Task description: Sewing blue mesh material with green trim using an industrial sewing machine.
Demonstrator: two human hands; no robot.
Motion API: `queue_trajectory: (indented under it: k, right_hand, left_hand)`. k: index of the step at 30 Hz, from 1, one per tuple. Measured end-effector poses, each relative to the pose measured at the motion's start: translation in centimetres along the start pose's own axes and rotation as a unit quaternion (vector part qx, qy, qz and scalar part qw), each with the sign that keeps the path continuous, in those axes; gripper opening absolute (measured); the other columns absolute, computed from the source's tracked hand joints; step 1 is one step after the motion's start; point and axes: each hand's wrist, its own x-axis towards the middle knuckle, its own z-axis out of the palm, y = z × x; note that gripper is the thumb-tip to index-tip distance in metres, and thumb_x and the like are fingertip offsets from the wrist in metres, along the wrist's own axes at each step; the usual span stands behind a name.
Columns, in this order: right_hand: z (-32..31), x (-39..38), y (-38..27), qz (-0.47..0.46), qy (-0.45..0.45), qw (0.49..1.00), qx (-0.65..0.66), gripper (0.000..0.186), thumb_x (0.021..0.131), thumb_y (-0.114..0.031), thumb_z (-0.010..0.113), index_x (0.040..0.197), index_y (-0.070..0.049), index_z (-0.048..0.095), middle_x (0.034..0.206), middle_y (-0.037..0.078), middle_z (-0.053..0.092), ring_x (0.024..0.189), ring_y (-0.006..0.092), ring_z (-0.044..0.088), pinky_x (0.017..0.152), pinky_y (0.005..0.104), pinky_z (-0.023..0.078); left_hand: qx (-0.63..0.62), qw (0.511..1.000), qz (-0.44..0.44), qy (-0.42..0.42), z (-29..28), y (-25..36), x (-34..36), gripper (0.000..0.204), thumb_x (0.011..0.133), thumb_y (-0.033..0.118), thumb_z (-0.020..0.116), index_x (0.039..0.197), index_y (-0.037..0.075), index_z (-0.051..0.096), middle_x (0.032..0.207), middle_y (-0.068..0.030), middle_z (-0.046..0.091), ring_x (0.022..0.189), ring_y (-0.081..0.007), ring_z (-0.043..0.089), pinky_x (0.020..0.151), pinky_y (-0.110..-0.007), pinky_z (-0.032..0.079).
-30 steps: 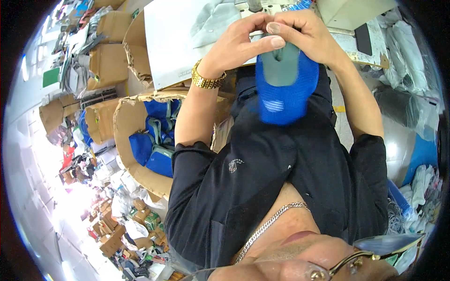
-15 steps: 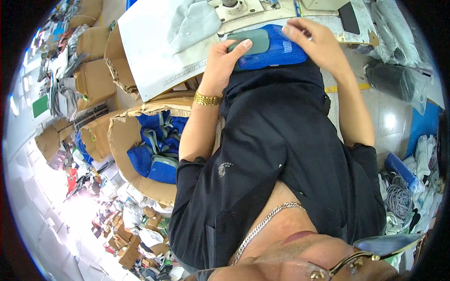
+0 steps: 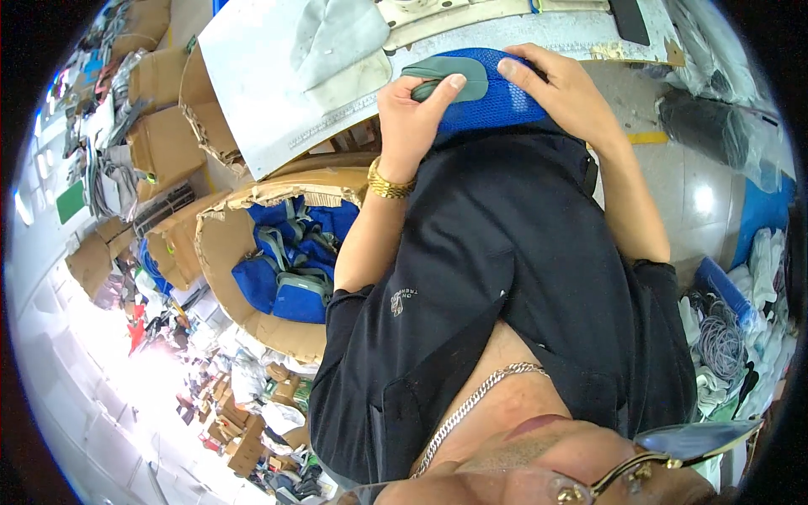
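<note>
A blue mesh piece [image 3: 488,115] with a grey-green rounded patch [image 3: 469,81] lies sideways between my hands at the worktop's front edge. My left hand [image 3: 412,118] is closed on the patch end, thumb on top and fingers curled. My right hand [image 3: 564,97] grips the mesh at its right end, thumb pressed on it and fingertips partly hidden. Just behind, pale grey fabric pieces [image 3: 337,38] rest on the white worktop [image 3: 248,84].
A metal machine base [image 3: 454,25] sits at the back. Left of my body stands an open carton [image 3: 219,261] holding blue pieces [image 3: 295,299]; more cartons [image 3: 160,151] and heaped materials lie beyond. Plastic-wrapped bundles [image 3: 715,143] and coiled cord [image 3: 720,345] are at the right.
The blue piece has turned from upright in the picture to sideways and moved up toward the worktop edge. My hands have separated from its top to its two ends.
</note>
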Motion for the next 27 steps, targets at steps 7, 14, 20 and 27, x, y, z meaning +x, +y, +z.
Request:
queue_trajectory:
  k: [7, 14, 20, 27]
  right_hand:
    - [2.8, -0.2, 0.1, -0.037, 0.038, 0.998, 0.034, 0.031, 0.094, -0.027, 0.06, 0.11, -0.001, 0.064, 0.097, 0.021, 0.068, 0.088, 0.0327, 0.067, 0.079, 0.0372, 0.051]
    - [1.2, 0.9, 1.8, -0.08, -0.009, 0.99, 0.113, 0.028, 0.092, -0.024, 0.064, 0.107, 0.0, 0.067, 0.082, 0.008, 0.068, 0.076, 0.0141, 0.061, 0.071, 0.0298, 0.049]
    - [0.0, 0.9, 1.9, -0.009, -0.095, 0.984, 0.148, 0.029, 0.094, -0.027, 0.064, 0.115, -0.006, 0.069, 0.082, -0.001, 0.064, 0.074, 0.0057, 0.055, 0.068, 0.0212, 0.046]
    - [-0.2, 1.1, 1.7, -0.014, -0.093, 0.987, 0.131, 0.029, 0.094, -0.026, 0.064, 0.115, -0.007, 0.069, 0.081, -0.002, 0.063, 0.073, 0.0045, 0.053, 0.067, 0.0202, 0.045]
  left_hand:
    - [0.1, 0.99, 0.054, -0.088, 1.5, -0.7, 0.9, 0.022, 0.085, 0.017, 0.075, 0.099, 0.001, 0.069, 0.089, -0.0042, 0.072, 0.079, -0.0066, 0.062, 0.069, -0.024, 0.05]
    - [-0.13, 0.986, -0.056, -0.09, 1.5, -0.4, 0.5, 0.025, 0.086, 0.018, 0.074, 0.104, 0.001, 0.069, 0.094, -0.0035, 0.071, 0.083, -0.009, 0.064, 0.073, -0.024, 0.052]
    - [-0.179, 0.973, -0.099, -0.103, 1.1, 0.3, 0.3, 0.028, 0.086, 0.018, 0.074, 0.107, 0.001, 0.068, 0.098, -0.0064, 0.071, 0.086, -0.0111, 0.065, 0.075, -0.024, 0.053]
    - [-0.153, 0.976, -0.075, -0.136, 0.6, 0.2, 0.0, 0.031, 0.084, 0.019, 0.076, 0.107, 0.0, 0.068, 0.097, -0.0054, 0.07, 0.087, -0.0104, 0.064, 0.077, -0.025, 0.052]
